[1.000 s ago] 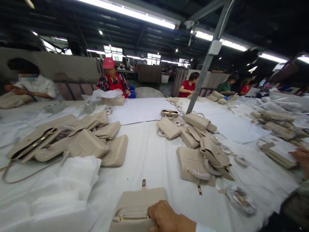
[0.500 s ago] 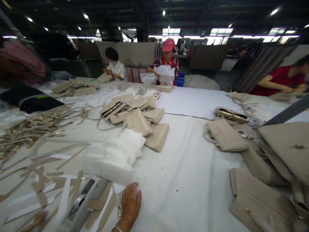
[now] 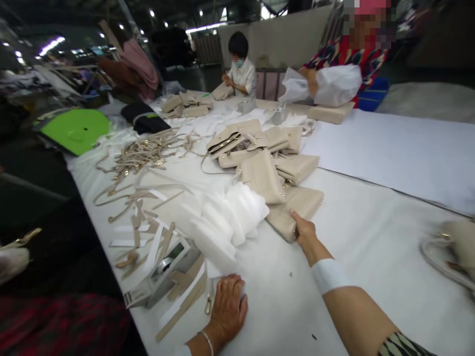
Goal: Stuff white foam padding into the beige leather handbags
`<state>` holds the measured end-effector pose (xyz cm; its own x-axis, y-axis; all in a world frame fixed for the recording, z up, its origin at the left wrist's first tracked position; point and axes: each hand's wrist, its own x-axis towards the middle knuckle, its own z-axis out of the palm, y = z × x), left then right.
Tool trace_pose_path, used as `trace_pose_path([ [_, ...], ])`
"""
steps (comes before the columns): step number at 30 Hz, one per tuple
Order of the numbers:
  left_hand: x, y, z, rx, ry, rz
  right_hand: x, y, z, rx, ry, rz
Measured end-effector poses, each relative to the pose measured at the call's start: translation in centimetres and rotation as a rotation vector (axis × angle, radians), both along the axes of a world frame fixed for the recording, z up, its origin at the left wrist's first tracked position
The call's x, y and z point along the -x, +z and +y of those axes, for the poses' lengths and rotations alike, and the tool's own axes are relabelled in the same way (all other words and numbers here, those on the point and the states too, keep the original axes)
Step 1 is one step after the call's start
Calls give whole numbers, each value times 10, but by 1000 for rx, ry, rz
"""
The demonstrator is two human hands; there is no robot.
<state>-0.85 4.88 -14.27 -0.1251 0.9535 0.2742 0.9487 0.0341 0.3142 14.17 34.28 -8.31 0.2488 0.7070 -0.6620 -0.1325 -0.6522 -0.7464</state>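
My right hand reaches forward and grips the near edge of a beige handbag lying at the front of a pile of beige handbags. My left hand lies flat on the white table cover, fingers together, on the edge of a stack of white foam sheets. A small gold clasp lies just left of that hand. A tape dispenser sits beside it with beige strips around.
Beige straps with gold hardware and cut strips cover the left side. A white paper sheet lies at the right. Two seated people work across the table, one on a bag, another holding a white wrapper. A green disc lies far left.
The view has swung further left and down. My right hand has come into view and taken hold of the nearest beige handbag. My left hand stays flat by the foam stack.
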Motion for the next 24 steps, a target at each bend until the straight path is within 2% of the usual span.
trace_pose_path([
  [3, 0, 6, 2, 69, -21, -12, 2, -15, 17, -14, -105, -34],
  [6, 1, 9, 2, 106, -30, -2, -16, -10, 23, -66, -178, -49],
  [9, 2, 7, 1, 98, -25, 24, -45, 15, 18, -245, -211, -198],
  [12, 2, 2, 0, 74, -19, 49, -81, 50, -5, -452, -269, -401],
  [14, 3, -3, 0, 68, -17, 51, -106, 70, -33, -546, -309, -384],
  [16, 3, -9, 0, 73, -18, 37, -129, 85, -71, -595, -276, -237],
  [17, 4, -11, 1, 79, -17, 19, -140, 89, -94, -578, -236, -134],
  [19, 5, -10, 4, 103, -8, -47, -157, 90, -145, -446, -184, 62],
  [22, 6, 10, 10, 198, 38, -285, -164, 79, -228, -165, -163, 292],
  [24, 4, 36, 13, 311, 76, -630, -156, 66, -280, -49, -144, 410],
])
